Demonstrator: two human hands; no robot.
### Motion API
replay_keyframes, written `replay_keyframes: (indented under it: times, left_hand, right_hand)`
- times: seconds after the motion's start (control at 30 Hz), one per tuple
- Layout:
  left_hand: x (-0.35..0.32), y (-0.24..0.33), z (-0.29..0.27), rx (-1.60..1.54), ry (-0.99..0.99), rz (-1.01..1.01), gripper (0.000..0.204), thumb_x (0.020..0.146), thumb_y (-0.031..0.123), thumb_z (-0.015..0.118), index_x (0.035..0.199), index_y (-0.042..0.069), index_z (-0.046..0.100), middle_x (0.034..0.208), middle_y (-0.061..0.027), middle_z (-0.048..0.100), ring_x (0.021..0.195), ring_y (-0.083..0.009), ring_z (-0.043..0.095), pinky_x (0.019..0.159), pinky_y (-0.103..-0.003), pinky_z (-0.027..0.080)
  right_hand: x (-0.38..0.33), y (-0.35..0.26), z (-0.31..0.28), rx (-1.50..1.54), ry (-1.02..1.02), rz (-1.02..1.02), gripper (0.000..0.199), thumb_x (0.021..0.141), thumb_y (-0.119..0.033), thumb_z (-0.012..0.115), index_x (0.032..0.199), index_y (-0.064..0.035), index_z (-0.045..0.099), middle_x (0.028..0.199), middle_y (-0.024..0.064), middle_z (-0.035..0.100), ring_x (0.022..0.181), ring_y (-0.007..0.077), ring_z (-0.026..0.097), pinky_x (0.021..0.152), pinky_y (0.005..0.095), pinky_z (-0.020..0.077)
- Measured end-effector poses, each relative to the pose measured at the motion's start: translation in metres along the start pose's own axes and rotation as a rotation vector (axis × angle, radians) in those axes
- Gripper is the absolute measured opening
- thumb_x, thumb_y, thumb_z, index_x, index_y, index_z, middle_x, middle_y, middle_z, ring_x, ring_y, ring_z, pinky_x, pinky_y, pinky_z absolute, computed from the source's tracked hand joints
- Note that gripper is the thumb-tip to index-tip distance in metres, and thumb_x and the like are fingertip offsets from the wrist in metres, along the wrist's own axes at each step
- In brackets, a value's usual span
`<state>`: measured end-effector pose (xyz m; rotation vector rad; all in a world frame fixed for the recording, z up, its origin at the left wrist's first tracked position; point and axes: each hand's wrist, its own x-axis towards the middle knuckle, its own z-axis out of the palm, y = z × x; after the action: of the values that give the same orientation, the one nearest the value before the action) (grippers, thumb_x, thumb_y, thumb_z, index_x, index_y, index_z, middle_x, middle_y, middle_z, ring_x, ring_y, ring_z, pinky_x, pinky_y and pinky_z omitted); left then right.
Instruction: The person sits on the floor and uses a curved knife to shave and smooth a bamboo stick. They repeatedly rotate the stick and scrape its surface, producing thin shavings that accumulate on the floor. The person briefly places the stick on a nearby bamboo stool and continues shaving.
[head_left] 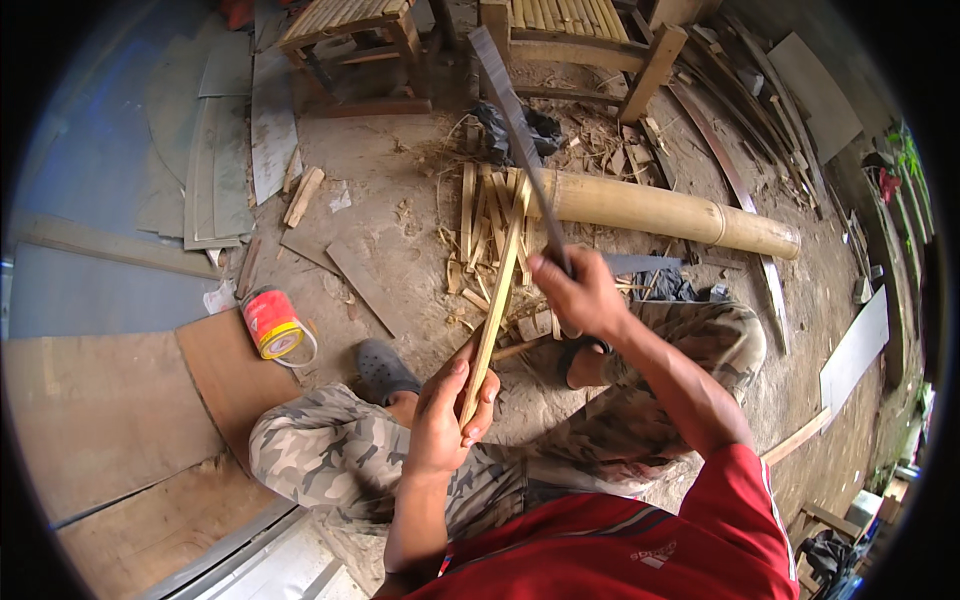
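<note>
My left hand (pixel 440 420) is closed round the near end of a long, pale bamboo strip (pixel 497 305). The strip slants away from me, its far end by the cut end of a thick bamboo pole (pixel 650 208) on the ground. In my right hand (pixel 586 292) is the handle of a machete (pixel 520 135), its long blade pointing up and away. The blade passes close to the strip's far end; whether they touch I cannot tell. Several split bamboo pieces (pixel 468 215) lie beside the pole's end, left of the blade.
A red and yellow can (pixel 272 325) with a handle lies tilted at left, beside wooden boards (pixel 110 400). Bamboo-topped stools (pixel 350 25) stand at the far side. A black plastic bag (pixel 540 130) and shavings lie behind the pole. Planks (pixel 730 170) line the right.
</note>
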<state>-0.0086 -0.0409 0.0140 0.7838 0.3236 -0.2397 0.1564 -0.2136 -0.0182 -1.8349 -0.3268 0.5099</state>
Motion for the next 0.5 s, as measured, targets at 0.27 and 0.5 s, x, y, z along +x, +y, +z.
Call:
replay_keyframes:
  times: [0.27,0.5]
  left_hand:
    - [0.008,-0.011,-0.001,-0.071,0.177,0.068,0.047,0.103,0.032,0.042,0.140,0.003,0.044,0.078,-0.0024,0.053,0.041,-0.0055,0.035,0.033,-0.019,0.029]
    - [0.005,-0.014,0.002,-0.200,0.237,0.096,0.044,0.102,0.032,0.045,0.136,0.004,0.046,0.074,-0.0026,0.054,0.042,-0.0087,0.039,0.036,-0.021,0.032]
  right_hand:
    - [-0.037,0.003,0.036,-0.569,-0.126,-0.617,0.016,0.072,-0.018,0.070,0.084,-0.0085,0.062,0.069,0.0088,0.062,0.060,0.0313,0.065,0.051,0.0439,0.0500]
    - [-0.043,0.000,0.043,-0.573,-0.175,-0.648,0.019,0.071,-0.022,0.072,0.083,-0.0099,0.063,0.069,0.0072,0.061,0.060,0.0303,0.065,0.051,0.0430,0.0497]
